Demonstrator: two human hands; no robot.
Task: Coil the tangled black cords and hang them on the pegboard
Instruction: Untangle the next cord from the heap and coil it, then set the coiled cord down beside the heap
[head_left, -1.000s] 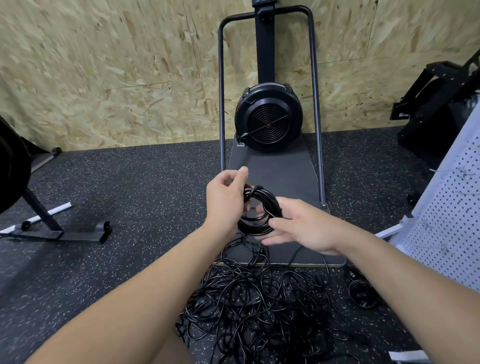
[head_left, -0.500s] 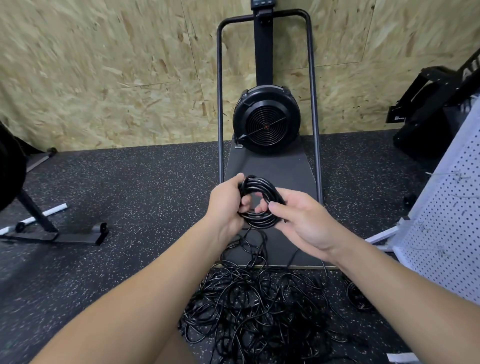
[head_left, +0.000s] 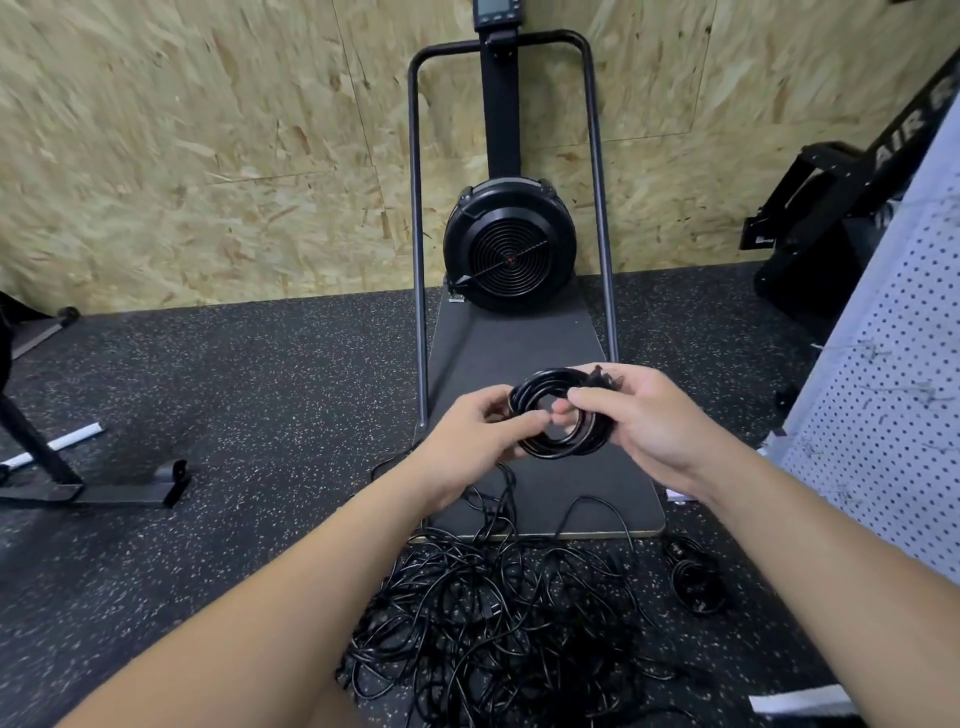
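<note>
A small round coil of black cord (head_left: 540, 387) hangs between both hands at chest height. My left hand (head_left: 478, 431) pinches its left side with thumb and fingers. My right hand (head_left: 644, 421) grips its right side, fingers curled round the loops. A tail of cord drops from the coil to a big tangled heap of black cords (head_left: 498, 613) on the floor below. The white pegboard (head_left: 893, 395) leans at the right edge, apart from both hands.
A second small coiled cord (head_left: 696, 582) lies on the floor right of the heap. A fan machine (head_left: 509, 244) on a dark base plate (head_left: 524, 343) stands straight ahead against the chipboard wall. Black equipment frames sit at far left (head_left: 88, 488) and upper right (head_left: 841, 218).
Both hands lifted the coil slightly and shifted it right. My right hand moved from under the coil to grip its right side, and the coil now faces me more flatly.
</note>
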